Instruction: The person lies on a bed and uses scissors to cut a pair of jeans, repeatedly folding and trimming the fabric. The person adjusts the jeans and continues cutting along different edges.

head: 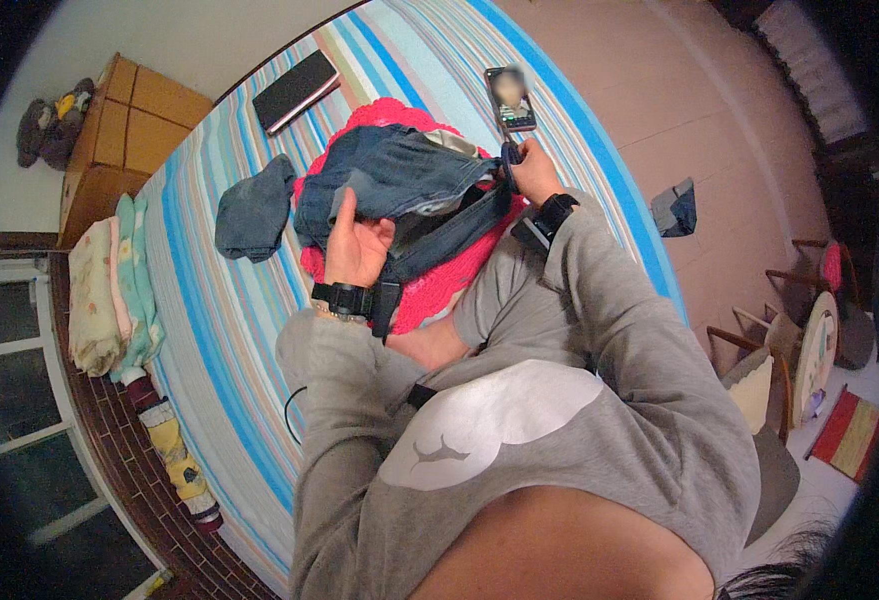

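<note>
A pair of blue denim jeans (394, 172) lies over a pink crocheted cloth (424, 304) on a striped bed sheet. My right hand (533, 174) grips dark-handled scissors (512, 161) at the right edge of the denim, their blades pointing towards the phone. At the denim's lower left, my left hand (358, 244) is turned palm up with the thumb raised and the fingers curled. Whether it pinches any cloth is hidden. Pale lining shows at the jeans' upper right. A separate folded piece of denim (255, 210) rests to the left.
A smartphone (510, 101) with its screen lit lies beyond my right hand. A black-covered notebook (297, 90) is at the upper left. Folded blankets (98, 300) line the bed's left edge. A denim scrap (676, 210) lies on the floor at right, near chairs and a small round table (814, 356).
</note>
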{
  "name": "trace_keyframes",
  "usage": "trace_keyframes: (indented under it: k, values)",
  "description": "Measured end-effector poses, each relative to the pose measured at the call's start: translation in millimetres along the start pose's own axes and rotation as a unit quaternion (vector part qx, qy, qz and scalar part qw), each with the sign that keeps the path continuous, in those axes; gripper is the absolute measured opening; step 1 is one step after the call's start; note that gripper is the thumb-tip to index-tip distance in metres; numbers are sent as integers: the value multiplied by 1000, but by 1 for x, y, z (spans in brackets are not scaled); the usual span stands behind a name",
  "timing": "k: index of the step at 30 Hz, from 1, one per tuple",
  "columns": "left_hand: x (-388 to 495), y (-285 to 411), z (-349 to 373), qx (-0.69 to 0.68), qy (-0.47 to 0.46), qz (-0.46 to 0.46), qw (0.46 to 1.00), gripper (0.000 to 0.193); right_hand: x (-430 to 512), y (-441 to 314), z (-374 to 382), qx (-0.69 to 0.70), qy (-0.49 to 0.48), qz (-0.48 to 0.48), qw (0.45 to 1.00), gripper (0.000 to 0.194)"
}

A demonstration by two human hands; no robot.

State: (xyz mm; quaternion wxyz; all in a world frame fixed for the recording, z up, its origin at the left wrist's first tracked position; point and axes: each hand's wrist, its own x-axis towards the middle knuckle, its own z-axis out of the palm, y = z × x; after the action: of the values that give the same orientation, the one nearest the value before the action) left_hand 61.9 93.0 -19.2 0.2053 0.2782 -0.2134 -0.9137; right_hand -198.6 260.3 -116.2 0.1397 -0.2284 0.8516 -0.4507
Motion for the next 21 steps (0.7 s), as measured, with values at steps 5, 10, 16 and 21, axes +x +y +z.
trace_keyframes:
  k: [5, 10, 16, 21]
  values:
    - [-2, -25, -9, -99, 4, -142, 985, 18, -1, 0, -1, 6, -13, 17, 1000, 43]
    - [-11, -35, 1, 231, 31, 52, 971, 29, 0, 1, 0, 5, -5, 12, 1000, 46]
    - [-20, -17, 25, 558, 150, 174, 797, 71, 1, 2, 1, 11, -2, 1, 1000, 46]
    - [-30, -18, 48, 252, 33, 131, 958, 68, 1, -1, 3, 67, 7, -16, 998, 38]
